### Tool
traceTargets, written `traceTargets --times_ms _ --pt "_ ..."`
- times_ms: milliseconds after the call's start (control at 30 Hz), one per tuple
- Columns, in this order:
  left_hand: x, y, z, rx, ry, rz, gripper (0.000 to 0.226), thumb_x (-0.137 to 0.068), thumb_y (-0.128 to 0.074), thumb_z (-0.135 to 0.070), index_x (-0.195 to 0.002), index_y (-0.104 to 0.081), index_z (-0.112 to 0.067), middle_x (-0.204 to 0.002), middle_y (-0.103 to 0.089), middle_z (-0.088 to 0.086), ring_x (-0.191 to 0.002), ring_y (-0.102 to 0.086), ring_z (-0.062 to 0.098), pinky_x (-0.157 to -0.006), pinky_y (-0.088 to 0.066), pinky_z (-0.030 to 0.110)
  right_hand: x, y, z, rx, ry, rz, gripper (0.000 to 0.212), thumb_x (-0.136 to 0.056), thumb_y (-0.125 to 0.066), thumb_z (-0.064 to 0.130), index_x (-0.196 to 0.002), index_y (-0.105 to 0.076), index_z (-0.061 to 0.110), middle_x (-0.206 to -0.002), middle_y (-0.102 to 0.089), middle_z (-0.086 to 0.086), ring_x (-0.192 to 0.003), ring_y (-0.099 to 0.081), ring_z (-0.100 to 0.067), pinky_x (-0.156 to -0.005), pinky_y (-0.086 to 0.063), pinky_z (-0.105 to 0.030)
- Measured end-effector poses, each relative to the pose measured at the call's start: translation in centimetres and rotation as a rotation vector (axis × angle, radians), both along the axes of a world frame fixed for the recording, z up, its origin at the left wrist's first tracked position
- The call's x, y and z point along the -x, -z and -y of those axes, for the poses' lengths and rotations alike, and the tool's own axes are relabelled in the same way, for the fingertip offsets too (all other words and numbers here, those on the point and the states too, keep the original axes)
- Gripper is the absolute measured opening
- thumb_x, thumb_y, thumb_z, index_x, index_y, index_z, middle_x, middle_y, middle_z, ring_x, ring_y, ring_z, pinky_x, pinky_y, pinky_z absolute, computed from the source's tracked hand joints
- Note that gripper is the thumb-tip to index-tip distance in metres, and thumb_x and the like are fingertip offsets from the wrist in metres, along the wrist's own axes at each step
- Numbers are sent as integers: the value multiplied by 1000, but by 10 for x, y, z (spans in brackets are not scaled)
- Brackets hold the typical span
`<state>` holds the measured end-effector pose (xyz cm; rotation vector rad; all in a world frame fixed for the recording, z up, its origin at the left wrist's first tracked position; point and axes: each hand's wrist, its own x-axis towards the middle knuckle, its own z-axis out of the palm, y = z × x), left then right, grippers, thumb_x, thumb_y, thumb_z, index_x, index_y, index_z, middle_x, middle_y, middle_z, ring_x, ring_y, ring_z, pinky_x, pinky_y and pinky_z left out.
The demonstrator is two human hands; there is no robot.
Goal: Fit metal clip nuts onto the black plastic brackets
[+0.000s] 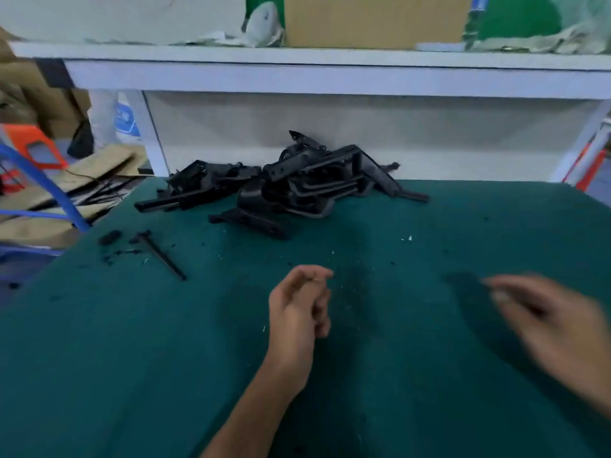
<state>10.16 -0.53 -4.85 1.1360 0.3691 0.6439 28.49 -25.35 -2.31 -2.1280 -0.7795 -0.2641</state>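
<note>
Here the left hand (299, 312) hovers over the middle of the green mat (132, 342), its fingers curled loosely inward with the thumb and forefinger tips close together; whether anything small sits between them cannot be told. The right hand (549, 322) is off to the right above the mat and heavily blurred, so the set of its fingers cannot be made out, nor whether it carries anything. The black plastic brackets (297, 183) lie in a tangled heap at the far edge of the mat, well apart from both hands, against the white shelf unit (297, 77) behind. Toward the mat's left edge, a thin black rod (162, 256) lies slantwise with a few small black scraps (110, 238) beside it. Pale specks are scattered on the mat between the heap and the hands. No metal clip nut can be picked out for certain
</note>
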Motion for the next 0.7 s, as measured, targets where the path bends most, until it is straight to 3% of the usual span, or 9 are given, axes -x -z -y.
traceTargets --times_ms 33,100,167,267,333,400,500,700 --pt "-3 -1 0 -43 44 -6 15 -96 -55 -17 -85 -63 -13 -65 -32 3 -52 -21 18 -47 -25 27 6 -1 -30 31 -34 31 13 -95 -71 28 -102 -74 39 -102 -71 19 -94 -66 1 -86 -47 -10" --pt "-6 -1 0 -46 84 -4 15 -91 -57 -25 -83 -65 -13 -63 -31 2 -51 -22 16 -46 -24 26 -12 9 -103 97 -130 58 25 -93 -71 8 -111 -76 24 -103 -69 15 -98 -67 -9 -87 -42 -6" --pt "-7 -1 -4 3 92 3 15 -87 -57 -25 -80 -66 -15 -61 -29 0 -50 -20 15 -45 -22 24 -31 9 -170 144 -126 17 29 -95 -68 15 -124 -71 18 -99 -66 9 -98 -66 -18 -84 -41 -12" --pt "-10 0 -8 44 103 -1 16 -82 -58 -28 -78 -65 -14 -56 -29 -3 -46 -19 14 -45 -19 22 -56 7 -243 134 -32 -273 51 -95 -61 49 -135 -61 18 -97 -75 2 -91 -70 -23 -85 -53 -28" --pt "-11 1 -7 31 127 -1 17 -77 -61 -32 -76 -67 -17 -53 -32 -5 -44 -21 12 -44 -18 20 -63 8 -278 58 31 -510 57 -91 -59 63 -111 -69 11 -79 -78 -2 -58 -68 -18 -57 -55 -29" --pt "-11 0 -8 12 166 0 14 -80 -60 -30 -74 -67 -19 -52 -32 -5 -44 -20 12 -44 -18 20 -67 11 -299 -27 68 -624 49 -91 -64 55 -84 -70 7 -63 -74 -3 -35 -52 -13 -37 -39 -21" --pt "-12 -2 -9 29 191 1 16 -85 -56 -25 -75 -67 -18 -52 -31 -6 -43 -19 11 -44 -19 20 -67 12 -308 -84 144 -595 26 -89 -64 24 -76 -72 4 -65 -74 -7 -33 -50 -10 -34 -33 -17" --pt "-11 -5 -8 153 214 48 14 -81 -55 -19 -80 -68 -16 -64 -37 2 -49 -23 14 -45 -25 23 -37 -2 -273 -412 59 -566 23 -87 -64 14 -69 -50 11 -57 -68 -14 -36 -55 -20 -35 -36 -23"
